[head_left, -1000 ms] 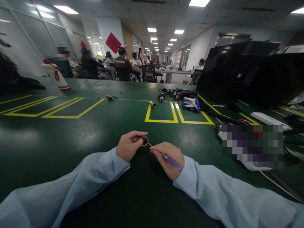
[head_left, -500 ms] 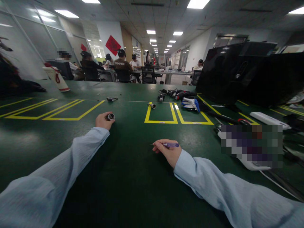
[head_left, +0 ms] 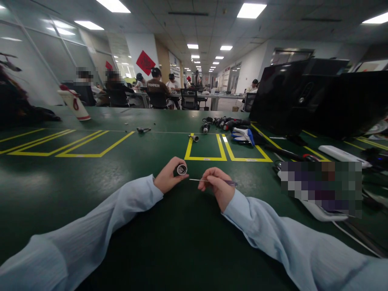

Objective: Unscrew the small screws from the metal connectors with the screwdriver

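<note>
My left hand point(head_left: 166, 178) is closed round a small black cylinder with a silver ring end point(head_left: 180, 169), held just above the green table point(head_left: 121, 194). My right hand point(head_left: 217, 186) pinches a thin screwdriver with a purple handle point(head_left: 212, 181). Its metal tip points left toward the cylinder and stops a little short of it. Both forearms in light blue sleeves rest on the table.
Small metal parts point(head_left: 194, 138) point(head_left: 143, 129) lie near the yellow marked boxes. A heap of black parts point(head_left: 221, 120) and a blue-white glove point(head_left: 244, 134) sit behind. Black cases point(head_left: 306, 97) stand at right, a white cup point(head_left: 74, 105) at left. People sit at far tables.
My left hand reached out to the left with the cylinder half a second ago and has come back to the middle. The right hand has turned the screwdriver tip toward it.
</note>
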Demonstrator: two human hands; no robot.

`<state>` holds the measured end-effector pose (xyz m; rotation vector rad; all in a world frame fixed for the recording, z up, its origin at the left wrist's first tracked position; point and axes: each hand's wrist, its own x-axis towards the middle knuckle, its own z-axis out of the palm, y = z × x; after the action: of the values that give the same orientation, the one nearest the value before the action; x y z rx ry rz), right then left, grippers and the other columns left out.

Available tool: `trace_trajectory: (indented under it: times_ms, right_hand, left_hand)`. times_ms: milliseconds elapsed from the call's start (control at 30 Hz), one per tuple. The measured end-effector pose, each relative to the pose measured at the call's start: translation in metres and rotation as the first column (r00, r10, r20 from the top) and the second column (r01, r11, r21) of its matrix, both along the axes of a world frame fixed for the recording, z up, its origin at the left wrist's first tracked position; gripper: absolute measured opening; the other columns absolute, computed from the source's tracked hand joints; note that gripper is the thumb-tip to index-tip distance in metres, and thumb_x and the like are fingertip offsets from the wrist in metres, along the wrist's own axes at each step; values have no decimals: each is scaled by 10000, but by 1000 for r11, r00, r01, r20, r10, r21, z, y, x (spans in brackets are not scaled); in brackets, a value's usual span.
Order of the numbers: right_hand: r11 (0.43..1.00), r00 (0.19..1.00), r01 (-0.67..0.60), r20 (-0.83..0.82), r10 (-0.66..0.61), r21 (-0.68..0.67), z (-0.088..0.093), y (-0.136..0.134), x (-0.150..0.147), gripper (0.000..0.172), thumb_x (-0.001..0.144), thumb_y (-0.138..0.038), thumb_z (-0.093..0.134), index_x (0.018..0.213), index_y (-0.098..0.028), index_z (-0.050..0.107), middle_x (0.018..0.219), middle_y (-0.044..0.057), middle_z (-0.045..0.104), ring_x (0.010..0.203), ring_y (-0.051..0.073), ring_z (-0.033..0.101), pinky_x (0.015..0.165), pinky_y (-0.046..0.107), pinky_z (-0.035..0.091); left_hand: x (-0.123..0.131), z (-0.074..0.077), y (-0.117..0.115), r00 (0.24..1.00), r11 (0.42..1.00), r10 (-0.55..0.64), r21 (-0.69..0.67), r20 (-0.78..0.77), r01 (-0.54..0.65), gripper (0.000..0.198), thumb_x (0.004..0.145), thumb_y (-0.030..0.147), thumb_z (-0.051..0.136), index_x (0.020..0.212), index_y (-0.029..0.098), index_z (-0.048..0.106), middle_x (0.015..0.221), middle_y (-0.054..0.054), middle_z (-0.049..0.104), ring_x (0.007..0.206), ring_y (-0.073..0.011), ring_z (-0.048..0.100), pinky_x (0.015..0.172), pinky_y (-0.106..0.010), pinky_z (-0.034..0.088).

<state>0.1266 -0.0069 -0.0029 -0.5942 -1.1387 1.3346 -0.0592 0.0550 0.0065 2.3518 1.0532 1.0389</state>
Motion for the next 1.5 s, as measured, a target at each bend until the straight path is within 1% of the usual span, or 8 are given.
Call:
trace_trajectory:
  times_ms: [100, 200, 333, 533, 867, 1167, 1400, 1500]
  right_hand:
    - [994, 994, 60, 84, -68, 91, 3, 10, -7, 13, 654, -181, 490, 663, -180, 480, 551, -13, 602, 526, 124, 549, 532, 261, 440]
    - [982, 952, 98, 273, -140, 159, 5, 17, -17, 34, 647, -165, 463, 621, -186, 455, 548, -12, 584, 522, 125, 534, 540, 264, 439]
    - [966, 902, 135, 376, -212, 221, 4, 26, -27, 57, 641, -157, 438, 597, -189, 456, 528, -17, 551, 528, 132, 530, 542, 260, 427]
    - [896, 735, 205, 543, -406, 393, 2, 29, -33, 67, 622, -150, 467, 591, -198, 503, 550, -34, 508, 559, 125, 481, 588, 259, 378]
    - [986, 916, 150, 365, -164, 67, -7, 49, -35, 117, 623, -161, 367, 554, -189, 457, 450, -23, 545, 442, 130, 526, 475, 256, 442]
    - [983, 917, 157, 355, -182, 98, -5, 34, -35, 90, 572, -121, 487, 539, -191, 534, 496, -52, 550, 529, 113, 511, 536, 231, 398]
    - [995, 971, 71, 233, -54, -65, -10, 51, -36, 96, 576, -155, 405, 522, -181, 480, 442, -18, 567, 409, 120, 520, 442, 246, 430]
    - [996, 979, 59, 199, -44, -71, -11, 51, -35, 82, 582, -170, 425, 543, -177, 497, 458, -12, 584, 415, 118, 526, 450, 247, 440]
  left_hand:
    - [3, 1, 2, 999, 997, -47, -67, -13, 46, 207, 654, 284, 622, 790, 174, 512, 757, -1, 510, 695, -145, 488, 640, -238, 394]
    - [1, 1, 5, 998, 991, -61, -123, -35, 56, 192, 653, 289, 615, 742, 159, 506, 693, 23, 500, 629, -123, 473, 573, -217, 373]
    - [1, -3, 8, 992, 983, -103, -163, -70, 90, 162, 632, 262, 616, 670, 139, 518, 623, 33, 499, 585, -110, 467, 538, -211, 358]
    - [2, -6, 11, 986, 976, -149, -174, -79, 134, 144, 654, 243, 586, 622, 134, 497, 587, 38, 470, 576, -100, 448, 543, -211, 356]
    - [0, -6, 11, 980, 973, -173, -170, -98, 155, 145, 679, 251, 587, 672, 123, 519, 646, 11, 514, 612, -108, 477, 566, -220, 378]
    - [-1, -6, 10, 980, 982, -151, -131, -129, 134, 115, 661, 211, 586, 632, 134, 505, 610, 31, 477, 597, -103, 461, 554, -213, 358]
    - [-2, -7, 9, 982, 986, -134, -119, -134, 118, 117, 666, 230, 578, 656, 127, 524, 622, 17, 501, 592, -107, 471, 548, -217, 368]
    - [-2, -8, 10, 982, 986, -133, -121, -133, 117, 126, 680, 242, 571, 664, 125, 527, 627, 12, 513, 595, -108, 478, 551, -217, 375]
